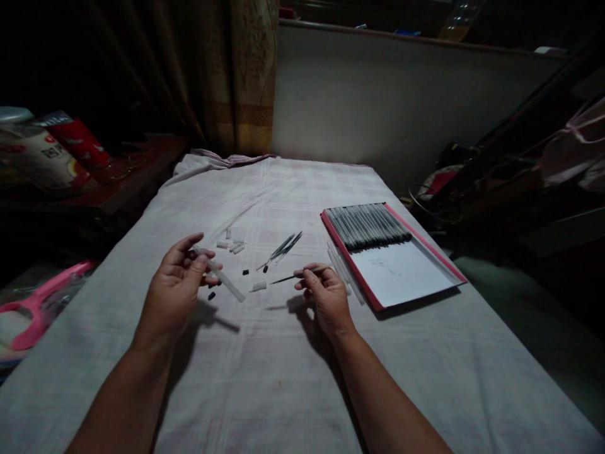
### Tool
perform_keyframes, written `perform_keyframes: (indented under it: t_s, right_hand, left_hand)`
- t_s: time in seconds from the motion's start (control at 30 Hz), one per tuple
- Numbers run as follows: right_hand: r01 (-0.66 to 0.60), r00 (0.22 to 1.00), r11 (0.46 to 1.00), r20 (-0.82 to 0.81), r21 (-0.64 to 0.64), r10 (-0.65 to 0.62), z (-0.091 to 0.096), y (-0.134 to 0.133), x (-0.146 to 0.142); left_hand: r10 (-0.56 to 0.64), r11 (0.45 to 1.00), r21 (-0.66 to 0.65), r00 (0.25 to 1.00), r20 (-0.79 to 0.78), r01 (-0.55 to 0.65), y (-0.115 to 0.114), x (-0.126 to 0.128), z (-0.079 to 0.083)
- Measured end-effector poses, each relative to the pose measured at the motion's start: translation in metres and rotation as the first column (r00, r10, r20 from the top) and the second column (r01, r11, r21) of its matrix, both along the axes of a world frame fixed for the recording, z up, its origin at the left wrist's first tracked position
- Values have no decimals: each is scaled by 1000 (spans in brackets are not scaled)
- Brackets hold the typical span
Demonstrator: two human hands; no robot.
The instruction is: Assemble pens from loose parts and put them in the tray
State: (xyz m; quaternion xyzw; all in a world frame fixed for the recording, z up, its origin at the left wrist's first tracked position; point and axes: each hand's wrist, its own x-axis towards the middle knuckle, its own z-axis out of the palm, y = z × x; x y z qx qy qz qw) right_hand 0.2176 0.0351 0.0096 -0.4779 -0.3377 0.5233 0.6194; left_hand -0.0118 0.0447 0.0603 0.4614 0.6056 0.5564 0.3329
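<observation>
My left hand (171,291) pinches a translucent pen barrel (227,283) between thumb and fingers, its free end slanting down to the right. In my right hand (326,295) is a thin dark pen refill (283,279), its tip pointing left toward the barrel but apart from it. Several loose refills (287,247) lie on the cloth beyond my hands. Whitish pen caps (237,246) are scattered past my left hand, and a similar pale cap (258,287) lies between both hands. Small black plugs (245,272) sit nearby.
A red-edged open box (355,272) on the right holds a row of dark pens (368,226) above a white sheet. Clear tubes (341,268) lie along its left side. A pale checked cloth (278,391) covers the table. A pink-handled object (35,306) is at far left.
</observation>
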Motion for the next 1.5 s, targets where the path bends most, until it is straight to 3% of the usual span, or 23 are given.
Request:
perform_keyframes:
  t_s: [0.07,0.13,0.27,0.4,0.57,0.83,0.9,0.97,1.07,1.13,1.23,1.33,1.43,1.5]
  right_hand:
    - [-2,1000,1000,-19,18,2,2,-1,-1]
    - [10,1000,999,-21,49,-9,4,-3,-2]
    - [93,996,987,-5,131,-93,8,-7,-3]
    - [133,990,976,19,173,-139,8,-10,-2]
    - [125,990,976,46,176,-135,7,-11,-1]
    - [39,991,987,120,157,-58,3,-11,-6]
    - [26,990,991,135,129,-44,1,-9,-4]
    - [28,993,995,108,98,-39,0,-7,-1]
    - [-13,999,999,32,52,12,-1,-5,2]
    - [-111,994,993,4,30,111,-1,-6,0]
    - [-285,958,958,-8,6,285,-4,-9,-6]
    - [-319,947,948,49,8,319,-11,-9,-10]
    - [-281,900,957,368,76,235,-17,-4,-11]
    - [-320,734,942,656,104,176,-17,0,-14]
  left_hand:
    - [24,998,-70,943,332,-1,1,16,-4]
    - [104,986,-163,863,495,-25,0,28,-12]
    - [192,968,-247,775,602,-48,-3,39,-24]
    - [224,961,-270,746,627,-61,-4,39,-24]
    - [241,958,-274,755,609,-85,-2,35,-26]
    - [162,961,-276,813,560,-2,-10,41,-31]
    - [36,939,-314,867,497,141,-15,43,-34]
    - [-170,893,-328,906,388,307,-19,44,-38]
    - [-411,879,-246,911,40,408,-23,41,-45]
    - [-475,879,-163,852,-222,448,-24,39,-49]
    - [-473,869,-66,785,-401,490,-23,37,-53]
    - [-428,901,-51,863,-268,431,-20,36,-53]
    - [-289,957,-53,955,-67,286,-16,32,-51]
    - [-197,980,-40,979,-47,196,-13,29,-50]
